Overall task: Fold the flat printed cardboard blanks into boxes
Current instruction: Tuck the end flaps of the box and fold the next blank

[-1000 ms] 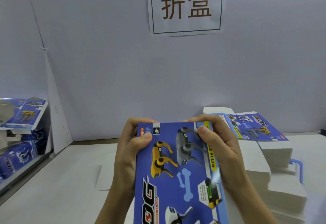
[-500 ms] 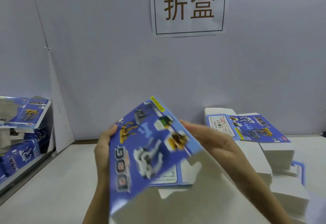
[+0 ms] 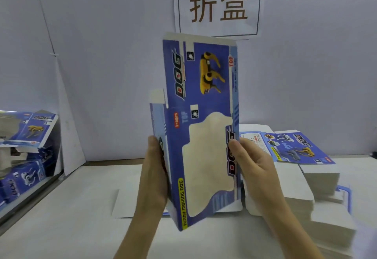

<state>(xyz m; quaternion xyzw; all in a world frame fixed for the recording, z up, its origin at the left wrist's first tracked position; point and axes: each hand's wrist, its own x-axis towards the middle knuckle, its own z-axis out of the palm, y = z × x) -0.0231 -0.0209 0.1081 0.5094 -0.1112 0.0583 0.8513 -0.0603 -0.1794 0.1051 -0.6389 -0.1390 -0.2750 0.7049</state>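
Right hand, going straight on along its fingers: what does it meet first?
The right hand grips the upright blue printed cardboard blank by its right edge, fingers pointing up and away. Past the blank, probably the pale grey back wall; depth is unclear.

Blue printed blank (image 3: 201, 120) upright, part-opened (die-cut window); blank stack (image 3: 318, 179) at right.
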